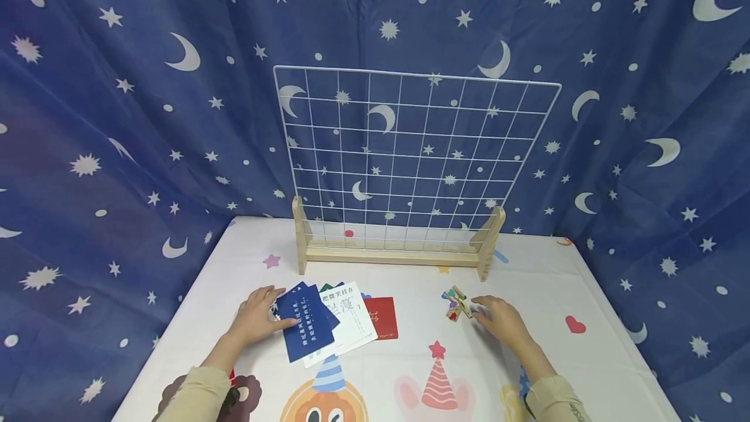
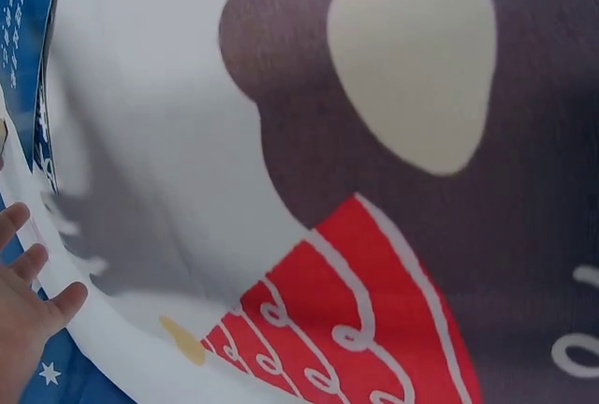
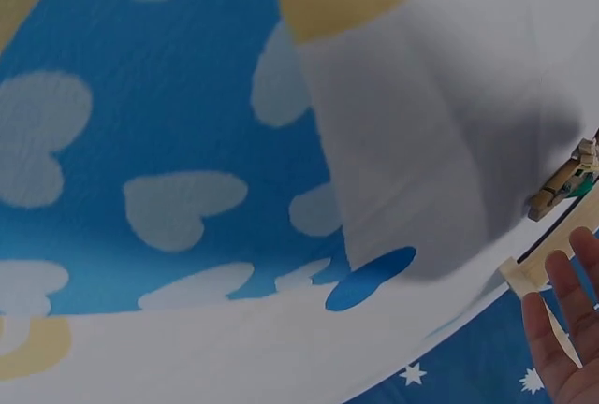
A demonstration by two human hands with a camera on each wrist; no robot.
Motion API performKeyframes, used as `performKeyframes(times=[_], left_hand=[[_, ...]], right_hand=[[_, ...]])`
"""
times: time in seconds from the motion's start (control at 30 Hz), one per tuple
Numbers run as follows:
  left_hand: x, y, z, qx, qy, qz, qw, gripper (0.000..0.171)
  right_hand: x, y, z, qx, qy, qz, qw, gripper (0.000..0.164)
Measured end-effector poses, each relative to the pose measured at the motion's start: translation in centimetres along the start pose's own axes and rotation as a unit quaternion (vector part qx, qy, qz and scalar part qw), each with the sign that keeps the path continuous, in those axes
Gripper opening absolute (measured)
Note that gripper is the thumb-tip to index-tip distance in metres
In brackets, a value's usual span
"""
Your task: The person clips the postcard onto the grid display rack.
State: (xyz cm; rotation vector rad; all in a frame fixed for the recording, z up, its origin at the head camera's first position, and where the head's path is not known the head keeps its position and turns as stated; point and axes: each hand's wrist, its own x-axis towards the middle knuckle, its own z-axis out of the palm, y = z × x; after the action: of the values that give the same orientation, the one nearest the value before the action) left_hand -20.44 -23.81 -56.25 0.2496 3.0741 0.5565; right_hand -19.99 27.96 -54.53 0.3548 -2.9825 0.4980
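Observation:
In the head view a spread pile of cards lies on the table: dark blue cards (image 1: 307,321) with white writing on top, white cards (image 1: 351,318) with writing, and a red card (image 1: 383,318) at the right end. My left hand (image 1: 258,318) is at the left edge of the blue cards, fingers spread and relaxed. Several small wooden clothespins (image 1: 457,303) with coloured decorations form a little heap right of the cards. Beside that heap is my right hand (image 1: 500,319), its loosely bent fingertips close to the pins. One wooden clothespin (image 3: 562,184) also shows beyond the fingers in the right wrist view.
Behind the cards and pins stands a white wire grid (image 1: 416,155) in a wooden base (image 1: 392,255). A printed white tablecloth (image 1: 510,383) covers the table. Dark blue curtains (image 1: 117,148) with moons and stars surround the back and sides.

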Motion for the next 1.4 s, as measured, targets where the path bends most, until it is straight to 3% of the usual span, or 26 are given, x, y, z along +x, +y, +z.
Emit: performKeyframes(times=[0.37, 0.93, 1.4], left_hand=[[-0.3, -1.0, 0.3, -0.013, -0.036, -0.013, 0.9992, 0.104], [-0.2, -1.0, -0.1, -0.024, -0.033, -0.016, 0.999, 0.093], [0.1, -0.5, -0.5, -0.047, -0.037, -0.019, 0.998, 0.089]], right_hand=[[0.3, 0.1, 0.3, 0.023, -0.002, -0.01, 1.0, 0.031], [0.0, 0.3, 0.6, 0.012, -0.036, 0.02, 0.999, 0.033], [-0.2, 0.6, 0.3, 0.007, -0.032, 0.017, 0.999, 0.03]])
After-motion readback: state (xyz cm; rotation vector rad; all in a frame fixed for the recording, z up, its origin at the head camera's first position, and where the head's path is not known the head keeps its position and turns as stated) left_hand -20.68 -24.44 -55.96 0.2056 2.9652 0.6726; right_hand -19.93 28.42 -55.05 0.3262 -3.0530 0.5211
